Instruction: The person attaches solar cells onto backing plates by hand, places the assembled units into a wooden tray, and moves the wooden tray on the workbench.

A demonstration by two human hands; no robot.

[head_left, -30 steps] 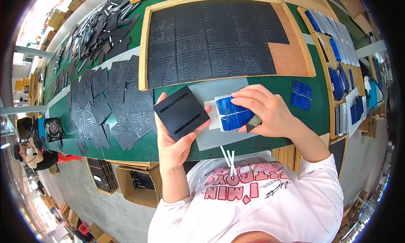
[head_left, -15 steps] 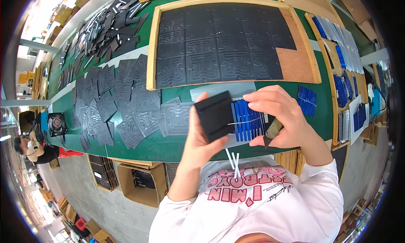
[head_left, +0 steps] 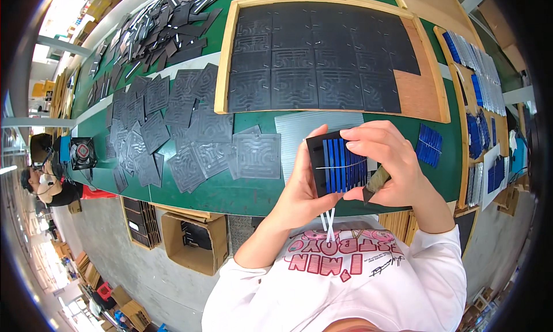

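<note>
My left hand (head_left: pixel 298 188) grips a flat black square plate (head_left: pixel 317 153) by its left and lower edges. Over the plate's face lies a panel of blue solar cell strips (head_left: pixel 345 173), crossed by a thin pale wire. My right hand (head_left: pixel 400 165) holds this panel with its fingers along the top and its thumb below. Tucked in the right palm is a short tool with a greenish wrapped handle (head_left: pixel 377 181) and a dark pointed end. Thin white strips (head_left: pixel 328 223) stick out below the left hand.
A wooden frame (head_left: pixel 222 61) filled with black plates stands behind my hands. Loose patterned plates (head_left: pixel 256 154) spread to the left, with a heap of dark strips (head_left: pixel 164 32) beyond. Another blue panel (head_left: pixel 429 144) lies at right near trays of cells (head_left: pixel 475 67). A small fan (head_left: pixel 82 153) sits far left.
The black plate has moved right, under the blue strip panel, which now covers most of it. My left hand has come closer to my right. The view has shifted slightly.
</note>
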